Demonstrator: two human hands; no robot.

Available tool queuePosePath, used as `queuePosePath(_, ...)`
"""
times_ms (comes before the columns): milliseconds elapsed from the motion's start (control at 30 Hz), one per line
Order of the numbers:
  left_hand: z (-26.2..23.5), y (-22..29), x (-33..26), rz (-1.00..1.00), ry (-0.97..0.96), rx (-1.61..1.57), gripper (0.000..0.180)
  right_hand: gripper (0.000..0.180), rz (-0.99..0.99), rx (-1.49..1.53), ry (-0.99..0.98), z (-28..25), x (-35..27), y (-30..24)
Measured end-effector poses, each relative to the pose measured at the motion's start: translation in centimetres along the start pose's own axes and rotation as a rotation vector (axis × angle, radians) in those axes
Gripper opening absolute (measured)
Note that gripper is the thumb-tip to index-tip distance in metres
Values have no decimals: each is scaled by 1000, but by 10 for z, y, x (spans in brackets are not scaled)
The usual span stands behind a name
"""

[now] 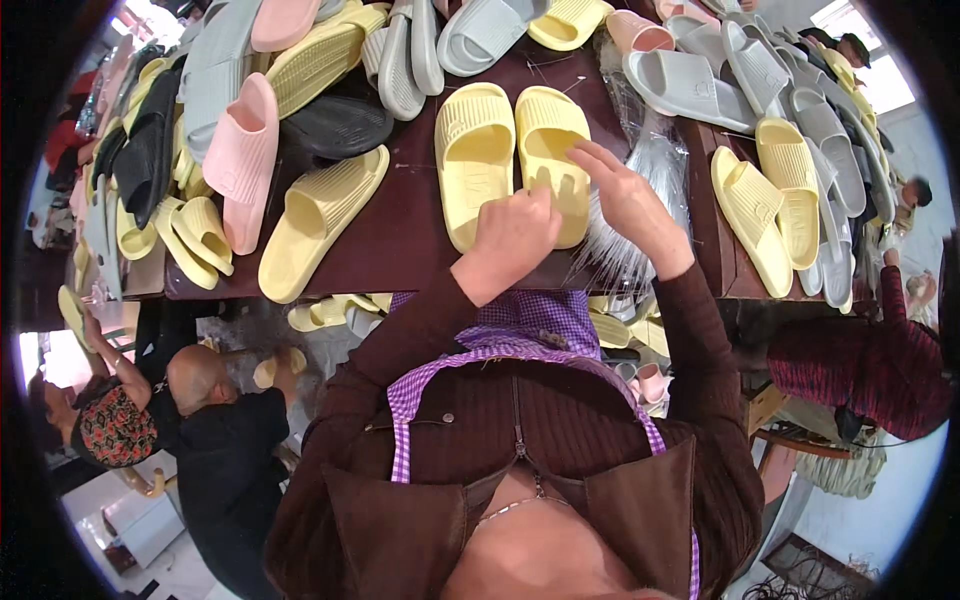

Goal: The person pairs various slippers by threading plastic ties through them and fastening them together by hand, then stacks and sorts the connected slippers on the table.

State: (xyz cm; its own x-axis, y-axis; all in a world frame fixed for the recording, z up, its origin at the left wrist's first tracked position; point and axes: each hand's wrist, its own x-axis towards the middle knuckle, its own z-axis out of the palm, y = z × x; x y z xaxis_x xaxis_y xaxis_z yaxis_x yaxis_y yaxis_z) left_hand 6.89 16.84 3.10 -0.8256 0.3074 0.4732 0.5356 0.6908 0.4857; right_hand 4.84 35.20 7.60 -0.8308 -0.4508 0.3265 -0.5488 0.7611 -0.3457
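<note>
Two pale yellow slide slippers lie side by side in front of me on the dark red table, toes pointing away. My left hand [513, 238] is closed over the heel end, between the left slipper [476, 150] and the right slipper [552, 115]. Whatever its fingertips pinch, if anything, is hidden. My right hand [640, 205] has its fingers stretched out, with the tips over the right slipper's strap edge. Beside that hand lies a bundle of thin clear plastic strands [625, 225].
Piles of grey, pink, black and yellow slippers crowd the back and both sides. A single yellow slipper [322, 225] lies to my left, and a yellow pair [768, 210] to my right. Other people sit at both sides; more slippers show below the table edge [350, 270].
</note>
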Motion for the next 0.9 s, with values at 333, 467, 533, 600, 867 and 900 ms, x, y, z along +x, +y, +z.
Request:
queuePosePath(333,20,-10,26,-28,25,225,9,27,122,77,90,-21,16,35)
queuePosePath(467,28,-8,37,-14,24,263,8,18,188,23,111,-13,55,51)
queuePosePath(533,31,-5,43,9,-8,265,8,20,273,-12,71,-7,76,64)
queuePosePath(600,28,0,42,69,12,253,6,21,276,23,55,5,90,80)
queuePosePath(867,24,4,25,189,38,233,5,23,283,59,-70,22,126,101)
queuePosePath(900,23,4,25,180,38,211,4,24,246,32,-60,24,130,101)
